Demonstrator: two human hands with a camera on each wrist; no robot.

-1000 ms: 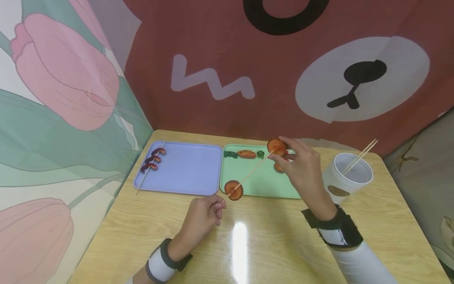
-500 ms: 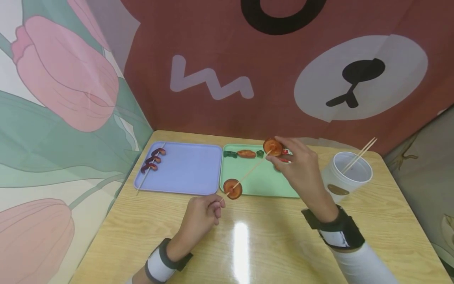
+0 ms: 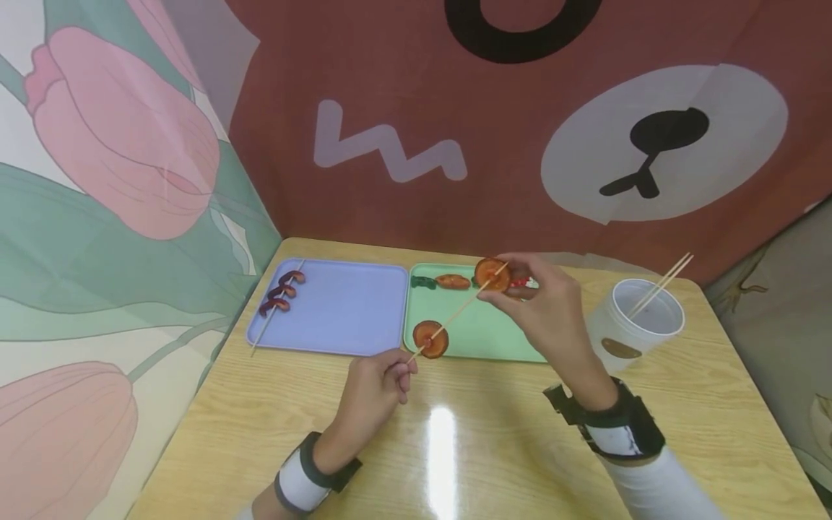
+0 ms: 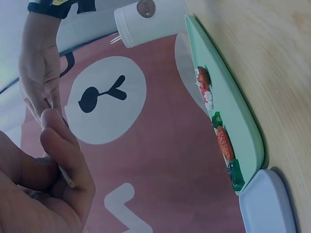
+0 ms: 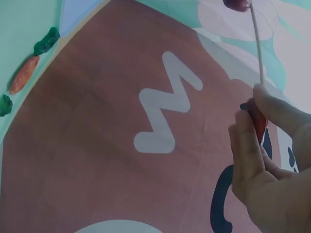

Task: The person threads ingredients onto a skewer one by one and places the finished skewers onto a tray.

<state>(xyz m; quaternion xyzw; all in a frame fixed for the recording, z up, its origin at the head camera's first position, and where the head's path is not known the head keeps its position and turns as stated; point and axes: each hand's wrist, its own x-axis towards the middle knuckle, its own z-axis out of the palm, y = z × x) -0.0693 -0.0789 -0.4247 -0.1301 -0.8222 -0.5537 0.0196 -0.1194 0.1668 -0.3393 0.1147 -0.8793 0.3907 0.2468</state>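
Observation:
My left hand (image 3: 377,386) pinches the near end of a thin wooden skewer (image 3: 458,312) above the table's middle; the skewer's butt (image 4: 67,178) shows between its fingers. One round orange-red slice (image 3: 430,339) sits low on the skewer. My right hand (image 3: 542,300) pinches a second round slice (image 3: 490,275) at the skewer's far tip, which has gone through it. In the right wrist view this slice (image 5: 257,121) is edge-on between thumb and fingers. Both hands hover over the green tray (image 3: 477,336).
A blue tray (image 3: 344,310) to the left carries a finished skewer with dark red pieces (image 3: 278,292). The green tray holds a carrot piece (image 3: 452,282), green bits (image 3: 422,282) and red bits. A white cup (image 3: 633,325) with spare sticks stands at the right.
My right hand has moved the second slice left onto the skewer's tip, which now pokes through it. My left hand lifted its end slightly, raising the lower slice.

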